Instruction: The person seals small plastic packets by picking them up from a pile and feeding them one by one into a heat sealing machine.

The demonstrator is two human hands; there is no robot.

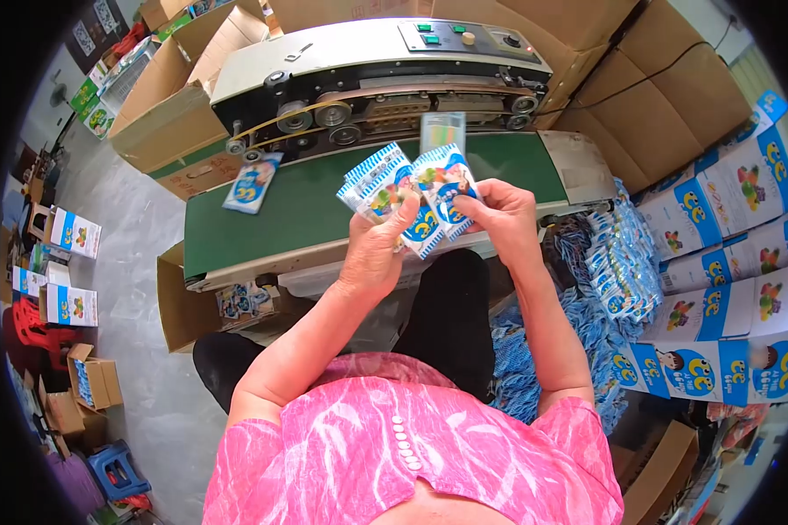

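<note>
My left hand [378,243] is closed around a small fan of blue-and-white printed snack packets [378,194] with striped ends. My right hand [506,214] pinches the lower right side of another such packet [447,182], which overlaps the fan. Both hands are over the green conveyor belt [311,223] of a sealing machine. Just behind the packets is a clear pouch [443,131] with green and orange contents; whether it lies on the belt or touches the packets, I cannot tell. A single packet [252,185] lies at the belt's left end.
The sealing machine [341,59], with rollers and a control panel, stands behind the belt. Heaps of blue packets [622,262] sit at my right, beside stacked printed cartons [705,210]. Cardboard boxes [162,127] flank the machine. A blue stool [116,471] stands lower left.
</note>
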